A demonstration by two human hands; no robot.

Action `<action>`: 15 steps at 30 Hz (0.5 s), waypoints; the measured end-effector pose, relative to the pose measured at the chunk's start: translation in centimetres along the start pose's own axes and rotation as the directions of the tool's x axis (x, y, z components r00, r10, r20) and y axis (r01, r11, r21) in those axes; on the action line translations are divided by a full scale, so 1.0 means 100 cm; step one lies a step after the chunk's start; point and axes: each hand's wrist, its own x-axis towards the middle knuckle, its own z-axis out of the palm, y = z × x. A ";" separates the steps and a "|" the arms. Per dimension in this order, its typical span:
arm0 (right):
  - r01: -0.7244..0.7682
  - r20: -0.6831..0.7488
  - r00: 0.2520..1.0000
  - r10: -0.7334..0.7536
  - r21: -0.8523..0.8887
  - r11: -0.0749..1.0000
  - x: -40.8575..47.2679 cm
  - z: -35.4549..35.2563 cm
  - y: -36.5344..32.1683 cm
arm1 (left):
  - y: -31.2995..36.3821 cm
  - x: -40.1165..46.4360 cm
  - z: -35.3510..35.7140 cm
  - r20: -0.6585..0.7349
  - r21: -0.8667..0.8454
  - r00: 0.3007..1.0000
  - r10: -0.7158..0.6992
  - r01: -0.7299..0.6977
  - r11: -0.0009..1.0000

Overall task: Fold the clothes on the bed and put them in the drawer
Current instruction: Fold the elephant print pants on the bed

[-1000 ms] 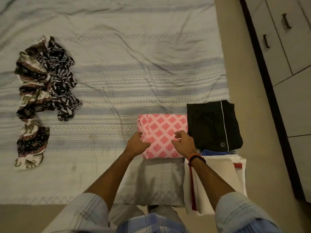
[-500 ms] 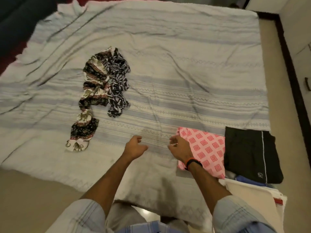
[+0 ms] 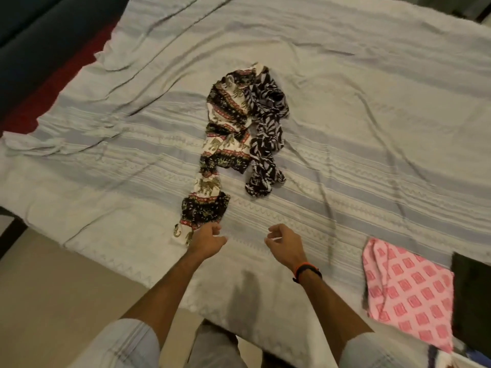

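Note:
Two unfolded garments lie tangled mid-bed: a long elephant-print piece [image 3: 225, 144] and, on its right, a black-and-white leaf-print piece [image 3: 268, 128]. My left hand [image 3: 207, 239] is at the near end of the elephant-print piece, its loosely curled fingers over the cloth's edge with no plain grip on it. Over bare sheet a little to the right hovers my right hand [image 3: 284, 243], fingers loosely curled and holding nothing. A folded pink diamond-pattern cloth [image 3: 409, 288] lies at the near right, with a folded black garment [image 3: 473, 288] beside it at the frame's edge.
The striped grey bedsheet [image 3: 345, 75] covers the bed and is wrinkled. Beige floor [image 3: 53, 301] shows at the near left. Dark furniture [image 3: 39, 35] stands past the bed's far left corner. No drawer is in view.
Both hands left the folded pink cloth and moved left across the bed. My view swung left too, and my left hand has reached the elephant-print garment's near end.

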 end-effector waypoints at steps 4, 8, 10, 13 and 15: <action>0.025 0.079 0.997 -0.021 -0.055 0.998 0.037 0.034 -0.033 | -0.015 0.039 -0.032 -0.006 -0.037 0.999 -0.051 0.050 0.998; 0.051 0.136 0.990 -0.035 -0.120 0.991 0.077 0.057 -0.062 | -0.020 0.079 -0.050 -0.001 -0.067 0.998 -0.065 0.064 0.996; 0.055 0.138 0.990 -0.037 -0.133 0.990 0.103 0.070 -0.073 | -0.023 0.107 -0.056 -0.003 -0.071 0.997 -0.079 0.079 0.994; 0.085 0.167 0.984 -0.058 -0.164 0.983 0.140 0.089 -0.089 | -0.026 0.143 -0.061 -0.011 -0.084 0.996 -0.091 0.090 0.992; 0.130 0.202 0.975 -0.088 -0.203 0.971 0.165 0.104 -0.101 | -0.030 0.162 -0.062 -0.006 -0.109 0.995 -0.102 0.101 0.989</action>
